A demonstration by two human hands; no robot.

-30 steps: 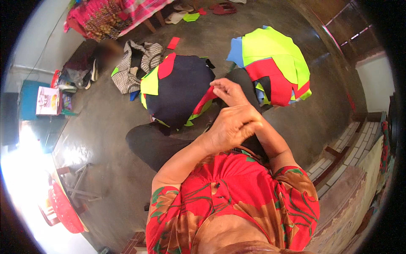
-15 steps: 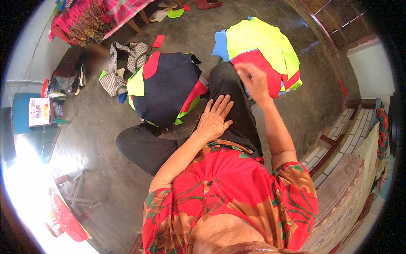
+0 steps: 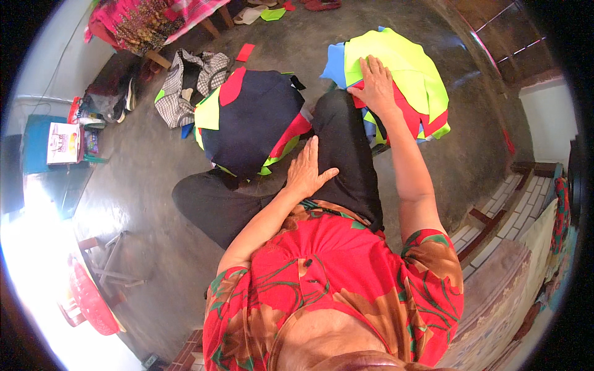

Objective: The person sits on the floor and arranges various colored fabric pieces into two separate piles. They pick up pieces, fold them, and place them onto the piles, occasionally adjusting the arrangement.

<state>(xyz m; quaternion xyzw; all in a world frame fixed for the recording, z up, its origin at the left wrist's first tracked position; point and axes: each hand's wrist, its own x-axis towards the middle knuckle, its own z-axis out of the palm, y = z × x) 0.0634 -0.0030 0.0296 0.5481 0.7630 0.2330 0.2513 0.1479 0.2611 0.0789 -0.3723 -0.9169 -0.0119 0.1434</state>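
Yellow fabric pile (image 3: pixel 402 68) under right hand (image 3: pixel 374 86); left hand (image 3: pixel 306 170) on thigh.

Our left hand (image 3: pixel 309 170) rests on our lap; our right hand (image 3: pixel 374 86) lies on the right cloth pile (image 3: pixel 408 68); another pile (image 3: pixel 250 120) sits left of it.

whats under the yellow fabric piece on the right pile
Under the yellow fabric piece show red and blue pieces; the right hand rests on top. Deeper layers are covered.
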